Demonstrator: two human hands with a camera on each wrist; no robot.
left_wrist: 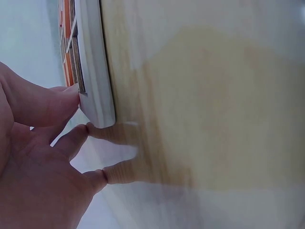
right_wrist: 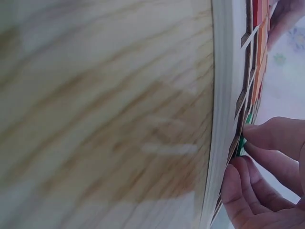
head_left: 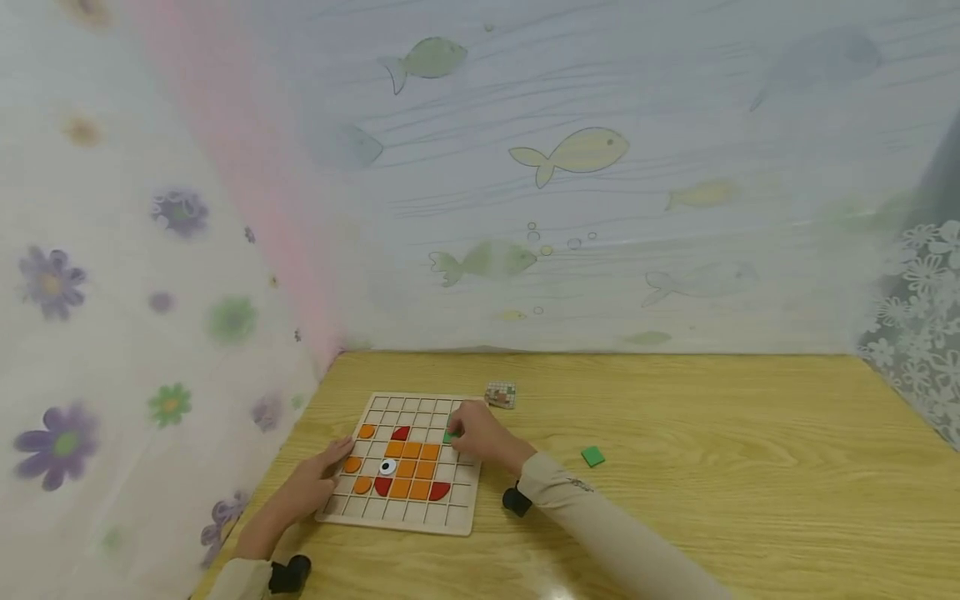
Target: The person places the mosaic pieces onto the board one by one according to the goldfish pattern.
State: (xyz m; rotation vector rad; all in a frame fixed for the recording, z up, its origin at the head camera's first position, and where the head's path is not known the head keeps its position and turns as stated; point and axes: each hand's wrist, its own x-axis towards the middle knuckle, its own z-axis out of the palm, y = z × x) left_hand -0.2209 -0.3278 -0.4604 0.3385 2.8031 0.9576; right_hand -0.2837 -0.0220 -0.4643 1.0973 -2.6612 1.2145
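A white gridded board [head_left: 457,518] lies on the table with orange square tiles [head_left: 412,450], orange round pieces [head_left: 352,465], red curved pieces [head_left: 439,492] and an eye piece [head_left: 387,467] in its cells. My left hand [head_left: 303,485] rests at the board's left edge; in the left wrist view its thumb [left_wrist: 52,105] touches the rim and other fingertips touch the table. Near the upper right of the grid, my right hand [head_left: 483,435] pinches a green tile [right_wrist: 240,146], mostly hidden by the fingers. More green [right_wrist: 249,117] shows beside the thumb.
Another green square tile [head_left: 592,456] lies on the wooden table [head_left: 712,467], right of the right forearm. A small patterned card [head_left: 501,395] is beyond the board's upper right corner. Printed curtains [head_left: 600,250] hang behind and on the left.
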